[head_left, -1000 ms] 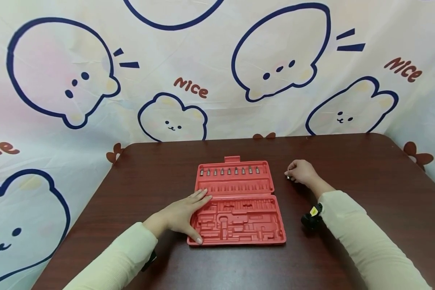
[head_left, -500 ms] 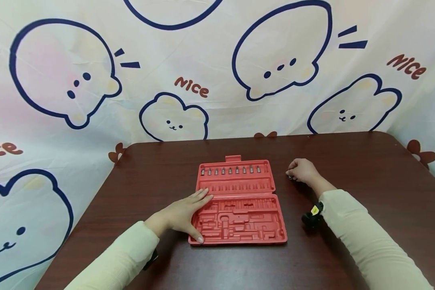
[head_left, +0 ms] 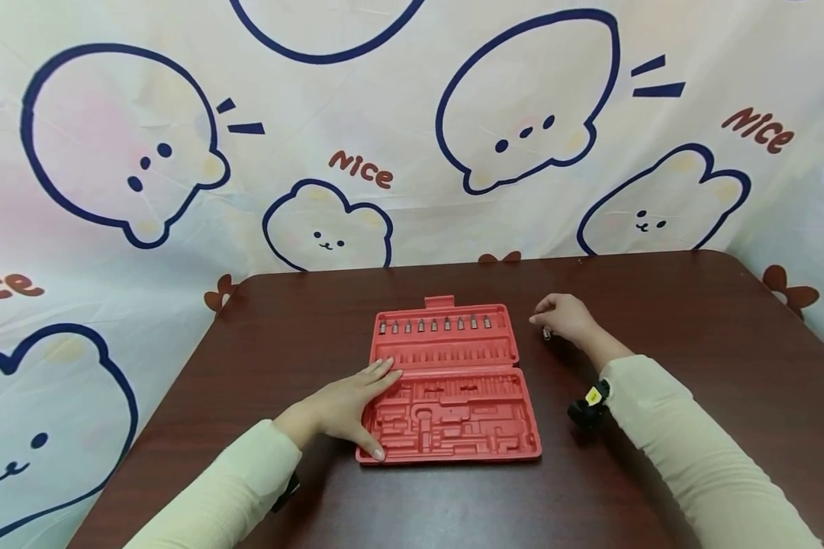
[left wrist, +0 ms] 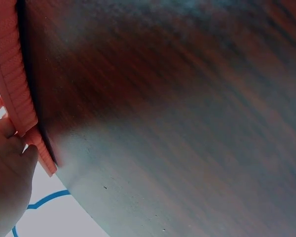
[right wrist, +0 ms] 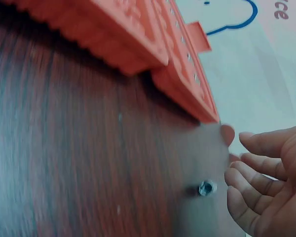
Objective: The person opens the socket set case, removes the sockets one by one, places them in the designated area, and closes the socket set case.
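Note:
An opened red plastic tool case (head_left: 453, 450) lies on the brown table. Its far half holds a row of small metal screwdriver bits (head_left: 447, 323); the near half shows bare moulded recesses. My left hand (head_left: 346, 404) rests on the case's left edge, fingers spread; the left wrist view catches part of that hand (left wrist: 10, 173) against the case's side. To the right of the case, my right hand (head_left: 568, 316) hovers over a small shiny metal socket (head_left: 547, 333). In the right wrist view the socket (right wrist: 206, 187) stands apart from the loosely bent fingers, which hold nothing.
The brown table (head_left: 302, 313) extends around the case on all sides. Behind it hangs a pale cloth (head_left: 412, 221) printed with cartoon bears. A black wrist camera (head_left: 589, 408) sits on the right wrist, close above the tabletop.
My right hand has let go of the metal socket and lifted slightly, up and to the left, leaving the socket in sight below the fingers. The left hand and the case stay put.

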Demonstrator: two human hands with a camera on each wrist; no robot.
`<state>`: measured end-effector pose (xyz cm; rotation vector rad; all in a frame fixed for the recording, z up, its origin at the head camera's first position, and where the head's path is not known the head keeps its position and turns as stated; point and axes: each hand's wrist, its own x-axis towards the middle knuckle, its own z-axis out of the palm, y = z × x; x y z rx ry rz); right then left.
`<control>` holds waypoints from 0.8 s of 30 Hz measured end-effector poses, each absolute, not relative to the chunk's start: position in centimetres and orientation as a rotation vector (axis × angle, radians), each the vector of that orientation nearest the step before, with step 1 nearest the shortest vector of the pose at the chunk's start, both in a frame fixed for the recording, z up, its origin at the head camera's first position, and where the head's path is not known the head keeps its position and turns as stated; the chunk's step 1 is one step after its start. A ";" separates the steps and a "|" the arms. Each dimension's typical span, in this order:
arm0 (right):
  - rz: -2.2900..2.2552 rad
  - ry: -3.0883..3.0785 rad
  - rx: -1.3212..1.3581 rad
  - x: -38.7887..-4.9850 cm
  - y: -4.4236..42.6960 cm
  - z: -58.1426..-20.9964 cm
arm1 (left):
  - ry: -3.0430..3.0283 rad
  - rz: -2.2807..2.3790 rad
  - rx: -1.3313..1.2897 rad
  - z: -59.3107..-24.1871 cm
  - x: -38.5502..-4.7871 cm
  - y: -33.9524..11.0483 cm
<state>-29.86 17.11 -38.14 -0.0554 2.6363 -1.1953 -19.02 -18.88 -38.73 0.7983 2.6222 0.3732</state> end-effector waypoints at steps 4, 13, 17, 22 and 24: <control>-1.249 2.600 -0.092 -29.9 15.8 -38.1 | 2.619 0.390 0.804 -38.9 -19.1 -18.9; -1.296 2.599 -0.281 -30.3 13.4 -38.4 | 2.625 0.362 0.811 -39.0 -19.1 -19.1; -1.280 2.608 -0.341 -30.7 12.3 -38.6 | 2.623 0.377 0.817 -39.0 -19.1 -19.1; -1.194 2.633 -0.391 -31.2 11.3 -38.8 | 2.632 0.368 0.848 -39.0 -19.1 -19.1; -1.143 2.642 -0.401 -31.4 11.1 -38.9 | 2.633 0.367 0.852 -39.0 -19.0 -19.1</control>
